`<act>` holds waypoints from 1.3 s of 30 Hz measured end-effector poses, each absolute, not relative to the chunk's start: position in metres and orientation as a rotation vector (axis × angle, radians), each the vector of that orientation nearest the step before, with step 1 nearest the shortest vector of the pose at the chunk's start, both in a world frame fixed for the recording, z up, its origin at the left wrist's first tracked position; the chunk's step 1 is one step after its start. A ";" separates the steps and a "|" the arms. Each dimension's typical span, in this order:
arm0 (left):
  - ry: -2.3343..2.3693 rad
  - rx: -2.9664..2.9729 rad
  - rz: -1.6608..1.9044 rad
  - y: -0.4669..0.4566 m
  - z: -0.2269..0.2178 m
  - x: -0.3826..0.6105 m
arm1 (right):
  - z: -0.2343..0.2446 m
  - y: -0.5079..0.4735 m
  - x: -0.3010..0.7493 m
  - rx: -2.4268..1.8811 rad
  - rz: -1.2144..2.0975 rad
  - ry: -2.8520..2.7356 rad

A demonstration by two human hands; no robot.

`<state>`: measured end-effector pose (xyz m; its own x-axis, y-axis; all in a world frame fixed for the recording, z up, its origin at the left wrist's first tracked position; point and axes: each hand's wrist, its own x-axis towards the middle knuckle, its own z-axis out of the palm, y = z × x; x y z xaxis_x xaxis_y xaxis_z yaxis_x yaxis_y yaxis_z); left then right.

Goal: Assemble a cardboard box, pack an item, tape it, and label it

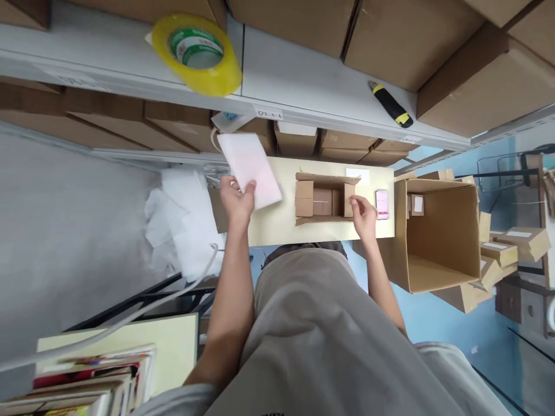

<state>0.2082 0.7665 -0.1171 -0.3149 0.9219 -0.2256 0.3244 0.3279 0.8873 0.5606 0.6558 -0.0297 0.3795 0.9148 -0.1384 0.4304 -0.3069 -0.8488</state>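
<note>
My left hand [238, 199] grips a flat, pale pink-white rectangular pad or packet [250, 169] by its lower edge, thumb on top. It is raised over the left end of the table; what kind of item it is, I cannot make out. At the table's middle lies a small cardboard box [322, 202] with its top flaps spread and nothing visible inside. The fingers of my right hand [363, 216] pinch the box's right flap. A phone [382, 204] with a lit screen rests just right of that hand.
On the shelf above sit a yellow tape roll [197, 53] and a black-and-yellow box cutter [391, 104]. A large open carton [442, 231] stands at the table's right. White foam wrapping [186, 219] hangs at the left. Books [99, 381] fill the lower left corner.
</note>
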 end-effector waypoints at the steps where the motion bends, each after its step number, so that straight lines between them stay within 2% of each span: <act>1: 1.718 1.064 1.064 0.760 -0.101 0.212 | -0.032 0.664 0.554 -1.804 0.956 -1.139; 4: 1.423 1.038 1.106 0.737 -0.055 0.232 | -0.036 0.682 0.531 -1.575 1.238 -1.104; 8: 1.184 0.984 0.968 0.713 -0.030 0.265 | -0.033 0.688 0.503 -1.423 1.303 -1.184; 12: 1.151 0.904 0.868 0.702 -0.044 0.293 | -0.025 0.679 0.493 -1.378 1.257 -1.079; 18: 1.338 1.098 0.856 0.684 -0.052 0.335 | -0.023 0.663 0.504 -1.637 1.082 -1.175; 23: 1.084 1.216 0.796 0.679 -0.039 0.361 | -0.033 0.648 0.536 -1.731 0.940 -1.102; 32: 1.110 1.534 0.371 0.690 -0.069 0.355 | -0.029 0.675 0.586 -1.699 0.640 -0.997; 39: 1.189 1.661 0.391 0.668 -0.058 0.318 | -0.030 0.699 0.538 -1.749 0.696 -1.362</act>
